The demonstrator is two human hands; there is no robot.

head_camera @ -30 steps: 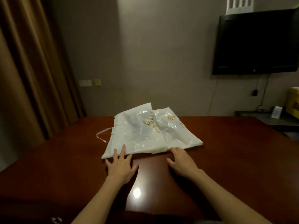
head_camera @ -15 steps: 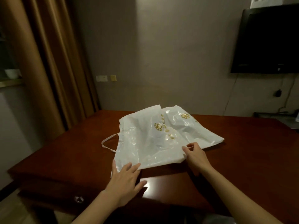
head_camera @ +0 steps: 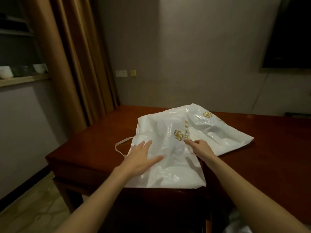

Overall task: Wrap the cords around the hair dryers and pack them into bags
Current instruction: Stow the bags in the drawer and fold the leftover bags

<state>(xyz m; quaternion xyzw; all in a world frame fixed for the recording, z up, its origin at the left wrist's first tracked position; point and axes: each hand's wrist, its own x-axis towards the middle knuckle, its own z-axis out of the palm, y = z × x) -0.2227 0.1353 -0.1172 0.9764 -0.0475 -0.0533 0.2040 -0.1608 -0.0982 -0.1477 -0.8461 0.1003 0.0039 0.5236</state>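
Note:
A glossy white plastic bag [head_camera: 170, 167] with gold flower logos lies on the dark red wooden table [head_camera: 269, 157], its near edge at the table's front. A second white bag [head_camera: 218, 130] lies partly under it, to the right. My left hand [head_camera: 143, 157] rests flat on the near bag with fingers spread. My right hand [head_camera: 200, 147] lies on the bag near the gold logo, fingers pointing left; whether it pinches the plastic I cannot tell. A white drawstring loop [head_camera: 120, 145] sticks out at the bag's left. No hair dryer or cord is visible.
Brown curtains [head_camera: 70, 61] hang at the left by a window ledge with white cups [head_camera: 6, 72]. A dark TV screen [head_camera: 291, 36] is on the wall at upper right. Wall sockets [head_camera: 125, 73] sit behind the table. Floor shows at lower left.
The bag has slid toward me to the table's front edge. Both hands have moved from the bag's near edge onto its top. The camera has turned left.

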